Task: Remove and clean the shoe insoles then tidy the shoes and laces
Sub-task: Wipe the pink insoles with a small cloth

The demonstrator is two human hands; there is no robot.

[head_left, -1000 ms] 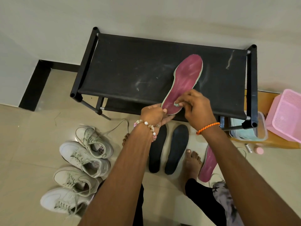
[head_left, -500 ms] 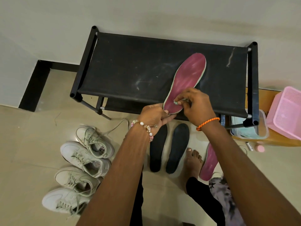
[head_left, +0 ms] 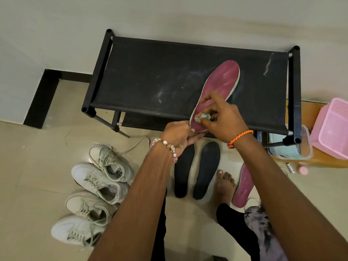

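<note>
Four white shoes (head_left: 98, 193) on floor at left. Left hand (head_left: 178, 134) gripping heel of pink insole (head_left: 218, 93) over black counter (head_left: 150, 76). Right hand (head_left: 224, 119) pinching small green cloth (head_left: 202, 117) against insole. Two black insoles (head_left: 195, 168) lying on floor below.

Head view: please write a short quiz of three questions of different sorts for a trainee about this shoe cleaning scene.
1. True or false: the left hand holds the heel end of the red insole.
2. Multiple choice: the right hand pinches A) a brush B) a small wad C) a lace.
3. Fill in: the number of black insoles lying on the floor is ___.

Key: 1 true; 2 B; 3 two.
</note>
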